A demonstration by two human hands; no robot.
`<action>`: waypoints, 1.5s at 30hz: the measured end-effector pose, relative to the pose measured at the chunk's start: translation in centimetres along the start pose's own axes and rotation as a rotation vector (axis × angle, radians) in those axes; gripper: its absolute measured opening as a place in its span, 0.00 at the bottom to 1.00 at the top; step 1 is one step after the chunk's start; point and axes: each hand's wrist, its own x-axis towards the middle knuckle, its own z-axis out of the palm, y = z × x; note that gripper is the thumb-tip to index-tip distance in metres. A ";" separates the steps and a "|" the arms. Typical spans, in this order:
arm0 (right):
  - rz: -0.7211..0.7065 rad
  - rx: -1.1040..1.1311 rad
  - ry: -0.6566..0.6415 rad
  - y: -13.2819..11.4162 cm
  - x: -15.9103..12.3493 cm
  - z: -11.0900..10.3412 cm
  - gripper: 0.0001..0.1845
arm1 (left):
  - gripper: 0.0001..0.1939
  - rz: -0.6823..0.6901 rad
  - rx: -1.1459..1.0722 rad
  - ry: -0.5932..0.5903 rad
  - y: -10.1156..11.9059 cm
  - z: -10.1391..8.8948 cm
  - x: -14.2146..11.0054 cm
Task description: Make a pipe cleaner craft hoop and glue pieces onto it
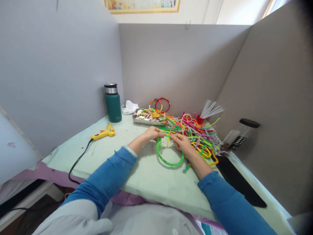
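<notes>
A bright green ring point(170, 164), which looks made of pipe cleaner, hangs between my two hands just above the table. My left hand point(153, 133) pinches its upper left part with closed fingers. At the upper right, my right hand point(181, 142) has its fingertips closed on the same ring. A short yellow strand point(167, 141) shows in the gap between the hands; I cannot tell whether it is joined to the ring. Beyond and to the right of my right hand spreads a tangled pile of coloured pipe cleaners point(193, 125).
A yellow glue gun point(104, 133) with a black cord lies left, near a green bottle point(113, 103). Behind are a metal tray point(149, 122) of small pieces and finished-looking rings point(163, 98). Glue sticks point(210, 109), a clear container point(242, 132) and a black strip point(241, 182) stand right. Grey partitions point(181, 65) enclose the table.
</notes>
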 end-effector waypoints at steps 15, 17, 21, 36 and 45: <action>0.026 0.043 0.007 -0.2 0.0 0.0 0.18 | 0.22 0.066 -0.016 -0.089 -0.5 0.1 0.1; 0.027 0.052 0.007 -0.2 0.0 0.0 0.18 | 0.22 0.061 -0.014 -0.090 -0.3 0.2 -0.1; 0.023 0.058 0.008 -0.2 -0.1 0.0 0.18 | 0.22 0.016 -0.031 -0.078 0.1 0.3 -0.3; 0.006 -0.007 0.014 -0.3 -0.2 0.1 0.17 | 0.16 -0.094 -0.106 -0.051 0.3 0.5 -0.1; 0.004 0.031 0.014 -0.3 -0.1 0.0 0.18 | 0.19 0.001 -0.078 -0.095 0.0 0.4 -0.2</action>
